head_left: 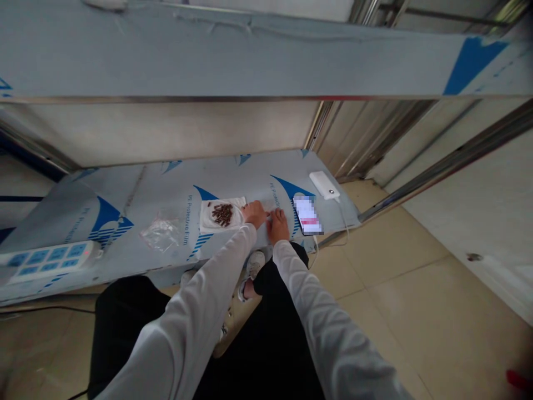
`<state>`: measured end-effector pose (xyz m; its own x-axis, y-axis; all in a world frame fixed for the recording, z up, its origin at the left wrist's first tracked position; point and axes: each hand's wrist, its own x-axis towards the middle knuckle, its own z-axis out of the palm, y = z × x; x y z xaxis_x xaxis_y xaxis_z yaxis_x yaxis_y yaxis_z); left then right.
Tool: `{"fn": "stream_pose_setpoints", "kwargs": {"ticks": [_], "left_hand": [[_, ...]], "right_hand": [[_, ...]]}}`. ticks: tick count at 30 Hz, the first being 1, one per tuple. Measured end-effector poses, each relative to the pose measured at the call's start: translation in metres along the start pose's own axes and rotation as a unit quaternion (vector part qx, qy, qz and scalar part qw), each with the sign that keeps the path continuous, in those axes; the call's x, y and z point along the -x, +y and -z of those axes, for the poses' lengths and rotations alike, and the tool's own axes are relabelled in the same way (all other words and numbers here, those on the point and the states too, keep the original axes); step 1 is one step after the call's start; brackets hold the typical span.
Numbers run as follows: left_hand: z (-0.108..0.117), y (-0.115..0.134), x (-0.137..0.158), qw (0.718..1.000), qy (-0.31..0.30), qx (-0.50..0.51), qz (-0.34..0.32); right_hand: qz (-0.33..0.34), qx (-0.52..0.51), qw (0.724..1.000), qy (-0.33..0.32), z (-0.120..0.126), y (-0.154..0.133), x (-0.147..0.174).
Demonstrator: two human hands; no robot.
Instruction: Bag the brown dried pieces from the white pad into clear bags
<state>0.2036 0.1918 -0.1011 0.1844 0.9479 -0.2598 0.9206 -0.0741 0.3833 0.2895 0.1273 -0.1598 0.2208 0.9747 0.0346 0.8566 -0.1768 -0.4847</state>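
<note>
Over the lower steel shelf, my left hand [255, 214] is closed, its fingers bent together beside the right edge of a white paper sheet [205, 219]. On that sheet lies a pile of small dark-brown, capsule-like pieces [222, 214]. Just to the right, my right hand [278, 225] is also closed, fingers pointing toward the left one. The fingertips of both hands nearly meet low over the film-covered surface. Whatever they pinch is too small to make out. A crumpled clear plastic bag [161, 233] rests left of the paper.
A phone [308, 215] with a lit screen and a white power bank [323, 185] with a cable lie at the right. A white power strip [54, 261] is at the far left. An upper shelf [250, 61] crosses above. A metal post [437, 161] stands right.
</note>
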Motion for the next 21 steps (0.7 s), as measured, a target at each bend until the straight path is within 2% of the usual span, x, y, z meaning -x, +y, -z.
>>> {"fn": "stream_pose_setpoints", "kwargs": {"ticks": [3, 8, 11, 14, 17, 19, 21], "left_hand": [[-0.004, 0.004, 0.0, 0.999, 0.02, 0.027, 0.016], [-0.006, 0.011, 0.002, 0.992, 0.029, 0.122, -0.012], [0.004, -0.002, 0.011, 0.979, 0.063, 0.192, -0.009], [0.022, -0.05, 0.029, 0.957, 0.136, 0.255, 0.027], [0.045, -0.129, 0.056, 0.926, 0.214, 0.298, 0.091], [0.06, -0.186, 0.076, 0.908, 0.258, 0.296, 0.144], [0.073, -0.236, 0.093, 0.893, 0.296, 0.273, 0.2]], "right_hand": [[0.005, -0.022, 1.0, 0.009, -0.003, 0.0, 0.0], [0.009, -0.054, 0.998, 0.031, 0.0, -0.001, 0.001], [0.043, -0.093, 0.993, 0.061, 0.001, -0.017, 0.004], [0.16, -0.177, 0.967, 0.091, -0.009, -0.061, 0.005], [0.297, -0.221, 0.927, 0.063, -0.032, -0.128, 0.009], [0.344, -0.215, 0.914, 0.033, -0.05, -0.171, 0.014], [0.344, -0.19, 0.92, 0.007, -0.066, -0.204, 0.02]]}}
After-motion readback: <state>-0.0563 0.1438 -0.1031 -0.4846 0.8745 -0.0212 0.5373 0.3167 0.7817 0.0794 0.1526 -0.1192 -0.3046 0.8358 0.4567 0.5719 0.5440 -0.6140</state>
